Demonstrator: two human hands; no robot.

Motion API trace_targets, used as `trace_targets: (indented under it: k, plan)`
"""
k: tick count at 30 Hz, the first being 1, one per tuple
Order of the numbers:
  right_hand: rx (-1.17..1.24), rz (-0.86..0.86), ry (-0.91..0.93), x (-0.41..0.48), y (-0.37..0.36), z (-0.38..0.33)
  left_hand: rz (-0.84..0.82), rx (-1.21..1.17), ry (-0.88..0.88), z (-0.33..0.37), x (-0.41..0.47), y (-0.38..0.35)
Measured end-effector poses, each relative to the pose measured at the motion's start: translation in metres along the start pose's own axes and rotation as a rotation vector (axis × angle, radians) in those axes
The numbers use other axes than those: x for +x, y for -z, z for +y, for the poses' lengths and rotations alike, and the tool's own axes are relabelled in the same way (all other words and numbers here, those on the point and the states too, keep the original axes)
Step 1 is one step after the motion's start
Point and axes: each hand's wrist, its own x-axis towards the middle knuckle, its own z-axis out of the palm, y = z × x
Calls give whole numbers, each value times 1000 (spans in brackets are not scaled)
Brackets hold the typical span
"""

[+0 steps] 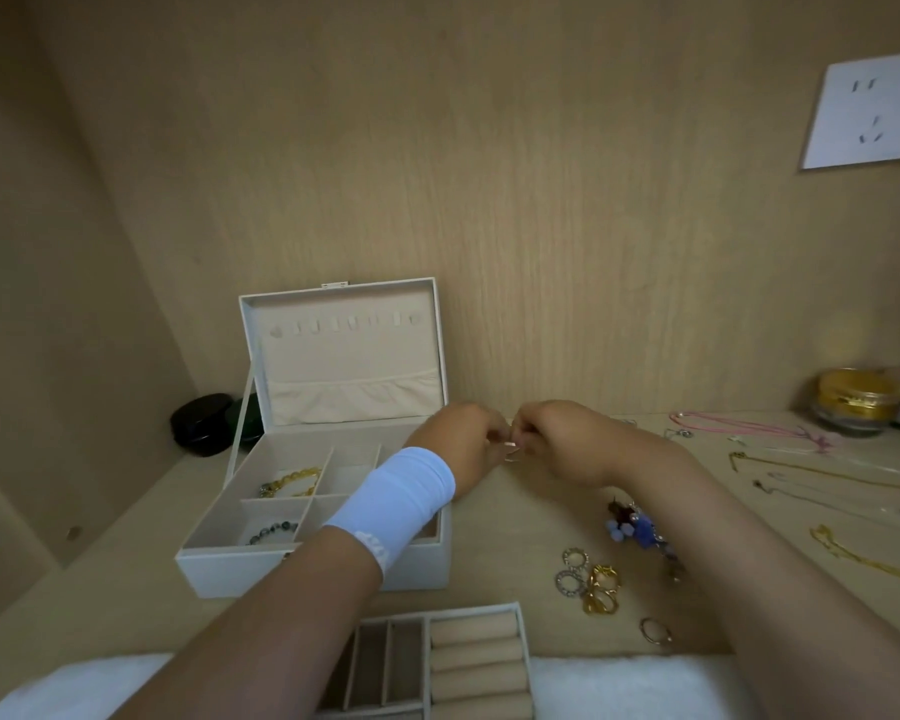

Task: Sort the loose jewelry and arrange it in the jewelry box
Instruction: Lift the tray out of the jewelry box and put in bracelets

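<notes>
We had a small silvery piece [512,453] pinched between the two hands, low over the table [515,543], towards its back edge and just right of the jewelry box [219,569]. The left hand [463,449] and the right hand [557,444] each had their fingers curled in on it from opposite sides. It was too small for us to tell its kind, its long axis or which way it pointed. We judged the step to be working a clasp or untangling the piece. That asked for a light fingertip pinch, elbows steady, and the piece kept low so a slip would land it on the table. The box lay with its long side along the table's back edge, its lid upright at the rear and its compartments open towards us. A yellow bracelet [294,480] and a dark beaded bracelet [274,530] sat in separate compartments. The lifted-out tray [524,641] rested at the front edge, loose rings [591,584] lay right of it, and chains [827,475] lay spread towards the right edge.
</notes>
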Motion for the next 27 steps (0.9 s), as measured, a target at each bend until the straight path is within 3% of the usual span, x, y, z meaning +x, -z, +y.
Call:
trace_targets:
  k: [5,12,15,18,20,27]
  plan:
    - [437,203,5,-6,9,-22,217,-333,108,-7,-7,20]
    - [714,265,48,-4,-2,-67,213,-664,198,-32,-46,57]
    - [636,305,63,0,-9,-86,203,-720,220,-43,-68,68]
    - [425,328,95,7,-16,-103,195,-546,232,-55,-84,69]
    - [262,251,117,10,-20,-113,196,-410,253,-64,-93,66]
    - [-20,68,49,17,-21,-121,100,-392,326,-75,-102,51]
